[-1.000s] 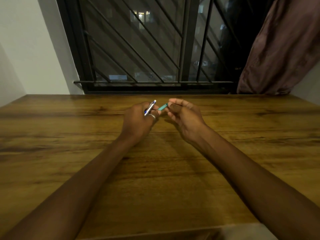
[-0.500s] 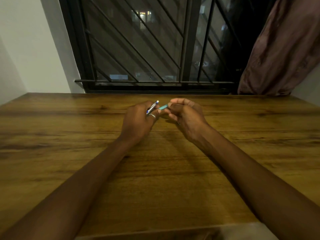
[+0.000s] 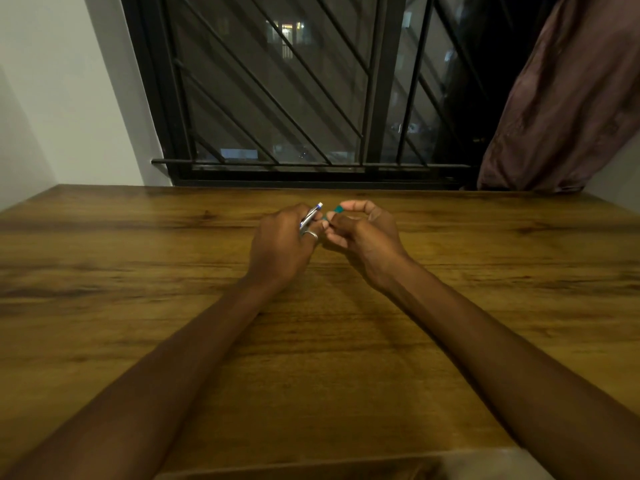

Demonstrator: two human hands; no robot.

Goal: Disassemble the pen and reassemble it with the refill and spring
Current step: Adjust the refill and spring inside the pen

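Observation:
Both hands meet above the far middle of the wooden table (image 3: 138, 306). My left hand (image 3: 282, 247), with a ring on one finger, is closed around the silver and blue upper part of the pen (image 3: 311, 215), whose white-tipped end sticks up and to the right. My right hand (image 3: 363, 240) pinches a short teal pen piece (image 3: 337, 209) between thumb and forefinger, right beside the left hand's fingertips. The two parts sit a small gap apart. A refill or spring is hidden or too small to tell.
A dark barred window (image 3: 294, 98) runs along the table's far edge. A brownish curtain (image 3: 561, 98) hangs at the back right. White walls close in at the left. A pale edge shows at the table's near side.
The teal piece in my right hand has turned and risen slightly, and a small gap shows between it and the silver part. Both hands stay in the same spot.

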